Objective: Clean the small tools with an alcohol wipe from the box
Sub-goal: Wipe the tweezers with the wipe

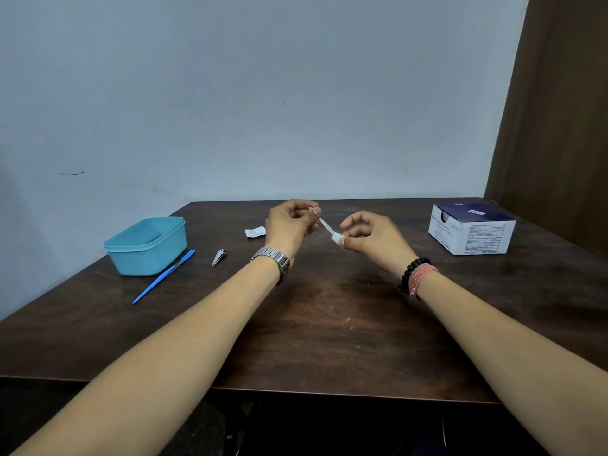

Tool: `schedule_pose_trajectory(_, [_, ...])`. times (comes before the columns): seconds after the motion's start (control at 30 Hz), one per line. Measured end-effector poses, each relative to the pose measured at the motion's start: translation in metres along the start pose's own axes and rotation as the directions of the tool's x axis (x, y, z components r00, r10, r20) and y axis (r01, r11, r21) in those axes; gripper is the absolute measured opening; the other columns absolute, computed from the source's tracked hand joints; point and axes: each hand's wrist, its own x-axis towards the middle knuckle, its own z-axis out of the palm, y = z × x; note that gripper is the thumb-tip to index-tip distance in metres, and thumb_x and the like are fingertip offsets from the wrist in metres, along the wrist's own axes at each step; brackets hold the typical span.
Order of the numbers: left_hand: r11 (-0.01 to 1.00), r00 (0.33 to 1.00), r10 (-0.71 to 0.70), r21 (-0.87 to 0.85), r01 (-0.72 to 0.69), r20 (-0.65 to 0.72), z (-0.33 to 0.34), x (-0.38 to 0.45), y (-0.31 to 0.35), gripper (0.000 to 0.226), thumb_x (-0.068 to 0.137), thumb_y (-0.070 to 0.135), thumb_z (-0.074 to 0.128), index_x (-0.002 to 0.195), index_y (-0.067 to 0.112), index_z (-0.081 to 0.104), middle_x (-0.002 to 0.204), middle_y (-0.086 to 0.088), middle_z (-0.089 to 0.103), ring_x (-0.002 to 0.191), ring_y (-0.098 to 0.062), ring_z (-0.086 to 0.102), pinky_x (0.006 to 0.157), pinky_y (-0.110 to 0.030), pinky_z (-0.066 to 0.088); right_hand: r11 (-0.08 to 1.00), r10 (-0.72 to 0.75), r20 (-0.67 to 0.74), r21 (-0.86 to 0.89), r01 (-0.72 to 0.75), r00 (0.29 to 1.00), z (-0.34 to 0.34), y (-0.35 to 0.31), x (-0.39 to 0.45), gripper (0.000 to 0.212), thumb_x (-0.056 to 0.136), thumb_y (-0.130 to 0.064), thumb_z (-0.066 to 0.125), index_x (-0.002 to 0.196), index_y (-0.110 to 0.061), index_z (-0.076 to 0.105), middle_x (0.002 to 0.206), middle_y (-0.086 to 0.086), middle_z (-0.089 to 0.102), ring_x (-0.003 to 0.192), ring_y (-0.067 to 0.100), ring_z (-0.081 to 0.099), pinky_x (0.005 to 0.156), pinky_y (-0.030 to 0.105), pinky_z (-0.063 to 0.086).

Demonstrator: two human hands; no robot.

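Dark table (329, 307): left hand (289, 225) pinches the upper end of a thin tool (324, 223); right hand (368, 235) closes a wipe (337, 239) around its lower end; box (470, 230) far right

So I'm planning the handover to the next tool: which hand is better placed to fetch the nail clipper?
Probably the left hand. The nail clipper lies on the table on its side, closer to it, though it must first release the slim tool. The right hand is farther away and holds the wipe.

dark wooden table (329, 324) with blue tub (146, 246), blue-handled tool (163, 277), nail clipper (218, 257), torn wrapper (255, 231), wipe box (470, 229)
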Motion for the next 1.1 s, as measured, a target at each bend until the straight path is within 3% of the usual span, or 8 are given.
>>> schedule_pose_trajectory(0.4, [0.998,0.995,-0.035,0.063,0.029,0.090,0.007,-0.008,0.000,0.005,0.083,0.008,0.072,0.080,0.012,0.070,0.067,-0.004,0.065,0.061,-0.013,0.064,0.063,-0.023,0.054,0.998,-0.046,-0.041,-0.038,0.044,0.998,0.000,-0.002,-0.001,0.018,0.081,-0.009,0.074,0.095,-0.013,0.064,0.068,-0.008,0.069,0.057,-0.002,0.059,0.065,0.010,0.045])
schedule_pose_trajectory(0.73, [0.994,0.992,-0.076,0.089,0.068,0.097,0.011,-0.011,0.000,0.006,0.082,0.008,0.071,0.078,0.012,0.070,0.069,-0.006,0.067,0.058,-0.014,0.062,0.070,-0.030,0.057,0.975,-0.177,-0.060,-0.148,0.166,0.982,0.003,-0.008,-0.006,0.015,0.083,-0.012,0.071,0.096,-0.016,0.063,0.081,0.002,0.068,0.059,0.001,0.056,0.056,0.013,0.049])
schedule_pose_trajectory(1.1, [0.998,0.973,-0.054,-0.024,0.061,0.226,0.007,-0.011,0.004,0.005,0.085,0.009,0.071,0.083,0.007,0.067,0.068,-0.005,0.065,0.060,-0.010,0.061,0.065,-0.021,0.056,0.992,-0.119,-0.096,-0.062,0.113,0.988,0.000,-0.003,0.000,0.015,0.082,-0.019,0.075,0.093,-0.020,0.065,0.082,-0.005,0.070,0.068,0.001,0.064,0.070,0.019,0.052])
